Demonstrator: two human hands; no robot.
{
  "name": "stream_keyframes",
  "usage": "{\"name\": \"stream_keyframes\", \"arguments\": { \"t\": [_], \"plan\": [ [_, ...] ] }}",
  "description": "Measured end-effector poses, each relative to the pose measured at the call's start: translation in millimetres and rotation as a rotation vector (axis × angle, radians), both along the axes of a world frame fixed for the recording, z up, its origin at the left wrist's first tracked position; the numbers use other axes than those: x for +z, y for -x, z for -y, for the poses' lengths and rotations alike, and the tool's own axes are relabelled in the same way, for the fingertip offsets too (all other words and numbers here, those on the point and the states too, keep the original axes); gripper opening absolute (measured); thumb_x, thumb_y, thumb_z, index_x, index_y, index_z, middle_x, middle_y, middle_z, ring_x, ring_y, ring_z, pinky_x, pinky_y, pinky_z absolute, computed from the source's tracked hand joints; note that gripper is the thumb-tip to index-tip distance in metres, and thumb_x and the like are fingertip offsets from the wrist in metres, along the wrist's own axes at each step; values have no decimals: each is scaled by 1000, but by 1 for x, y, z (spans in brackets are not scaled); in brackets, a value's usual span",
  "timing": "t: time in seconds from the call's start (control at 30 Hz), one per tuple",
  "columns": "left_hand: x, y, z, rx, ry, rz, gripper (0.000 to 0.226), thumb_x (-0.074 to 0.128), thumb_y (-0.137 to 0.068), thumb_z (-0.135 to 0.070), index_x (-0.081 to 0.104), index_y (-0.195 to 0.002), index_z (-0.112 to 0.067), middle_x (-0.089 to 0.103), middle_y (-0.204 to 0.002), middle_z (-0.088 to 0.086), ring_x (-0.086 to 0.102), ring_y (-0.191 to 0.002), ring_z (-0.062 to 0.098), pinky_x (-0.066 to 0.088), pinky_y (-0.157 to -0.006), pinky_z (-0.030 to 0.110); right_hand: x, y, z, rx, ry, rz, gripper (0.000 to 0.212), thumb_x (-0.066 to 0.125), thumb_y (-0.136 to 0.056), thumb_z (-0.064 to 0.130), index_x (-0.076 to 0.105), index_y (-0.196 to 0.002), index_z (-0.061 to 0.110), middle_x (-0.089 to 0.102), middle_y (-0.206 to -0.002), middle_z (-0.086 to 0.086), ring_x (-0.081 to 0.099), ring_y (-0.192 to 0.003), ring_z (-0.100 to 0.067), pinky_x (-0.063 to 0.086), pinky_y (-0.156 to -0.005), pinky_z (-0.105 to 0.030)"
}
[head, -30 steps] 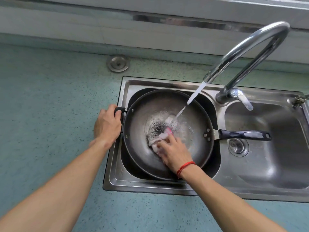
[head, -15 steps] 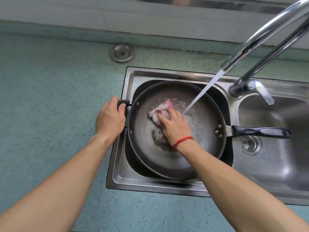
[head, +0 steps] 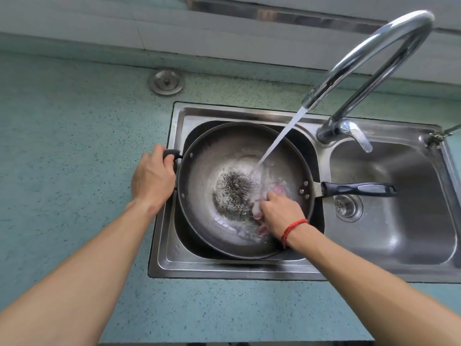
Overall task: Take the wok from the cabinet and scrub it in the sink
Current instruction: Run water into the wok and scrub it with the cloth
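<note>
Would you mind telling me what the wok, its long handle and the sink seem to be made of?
Wok: dark metal, probably coated, matte grey with shiny rivets.
Long handle: apparently black moulded plastic with a grey inset.
Sink: stainless steel by its brushed, reflective sheen.

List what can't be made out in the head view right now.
Head view only:
- Scrubbing cloth: mostly under the right hand and foam, blurred; type unclear.
- Side handle: largely covered by the left hand.
- Left basin floor: hidden by the wok.
- Fitting at sink's right corner: cut by frame edge.
</note>
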State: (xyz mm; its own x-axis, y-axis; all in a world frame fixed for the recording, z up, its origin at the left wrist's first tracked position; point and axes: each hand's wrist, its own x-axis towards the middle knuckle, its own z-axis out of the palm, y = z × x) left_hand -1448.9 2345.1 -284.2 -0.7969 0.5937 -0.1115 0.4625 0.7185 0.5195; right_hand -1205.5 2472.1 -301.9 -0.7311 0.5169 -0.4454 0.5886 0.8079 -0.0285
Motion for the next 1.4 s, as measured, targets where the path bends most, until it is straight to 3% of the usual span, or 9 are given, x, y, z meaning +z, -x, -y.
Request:
{"name": "stream_keyframes", "arguments": {
  "t": [0.17, 0.3, 0.43, 0.57, 0.73, 0.83, 1.03, 1.23, 1.4],
  "plan": [
    [-2, 1, 0, -2, -6, -2, 19, 39, -104, -30, 43, -92, -16, 52, -89, 10, 49, -76, 25, 27, -56, 29, -9, 9, 37, 65, 155, -143, 50, 85, -65, 25, 58, -107, 21, 60, -102, -5, 60, -96, -27, 54, -62, -38],
    [-2, 2, 1, -9, -9, -14, 17, 40, -104, -31, 45, -95, -16, 52, -90, 11, 49, -78, 26, 27, -56, 29, -25, 45, 52, 120, 158, -327, 38, 89, -53, 21, 67, -84, 21, 56, -84, -7, 60, -84, -32, 44, -40, -28],
    [-5, 3, 1, -15, -2, -41, 19, 40, -104, -31, 47, -99, -14, 52, -91, 12, 47, -78, 25, 25, -55, 28, -34, 82, 40, 109, 92, -444, 35, 88, -54, 17, 73, -86, 17, 59, -86, -9, 62, -89, -32, 53, -54, -30],
    [-9, 5, 2, -22, -10, -64, 21, 41, -104, -31, 50, -102, -13, 52, -91, 12, 47, -79, 25, 29, -61, 30, -49, 92, 11, 77, -13, -494, 25, 75, -75, 8, 73, -99, 13, 64, -101, -16, 61, -100, -37, 57, -68, -36],
    [-10, 4, 2, -10, -33, -49, 17, 42, -103, -30, 48, -97, -15, 53, -89, 12, 47, -80, 26, 30, -64, 33, -43, 71, -13, 8, -98, -329, 41, 51, -84, 13, 64, -123, 10, 59, -121, -24, 58, -98, -40, 56, -65, -46],
    [-11, 4, 2, -7, -47, -40, 16, 43, -103, -29, 44, -92, -17, 55, -88, 13, 48, -79, 27, 31, -64, 35, -34, 51, -21, -72, -96, -197, 50, 60, -87, 16, 52, -137, 13, 53, -128, -21, 52, -107, -38, 52, -75, -44],
    [-9, 1, 1, 5, -46, -44, 18, 43, -103, -31, 46, -93, -17, 56, -88, 14, 50, -79, 29, 33, -64, 37, -9, 17, -22, -133, 16, -12, 49, 62, -92, 18, 45, -136, 7, 49, -121, -21, 49, -116, -38, 49, -91, -46],
    [-8, 2, 1, 3, -35, -38, 19, 43, -103, -30, 48, -96, -14, 56, -90, 14, 49, -80, 29, 34, -65, 37, 3, 7, 20, -141, 150, -46, 46, 53, -95, 40, 58, -125, 5, 51, -117, -18, 55, -106, -34, 52, -87, -42],
    [-9, 3, 2, -4, -51, -33, 20, 43, -103, -30, 50, -97, -13, 57, -90, 13, 51, -81, 29, 36, -65, 37, -13, 30, 48, 30, 228, -103, 44, 71, -83, 40, 66, -112, 7, 47, -117, -13, 46, -113, -34, 55, -80, -46]
  ]
}}
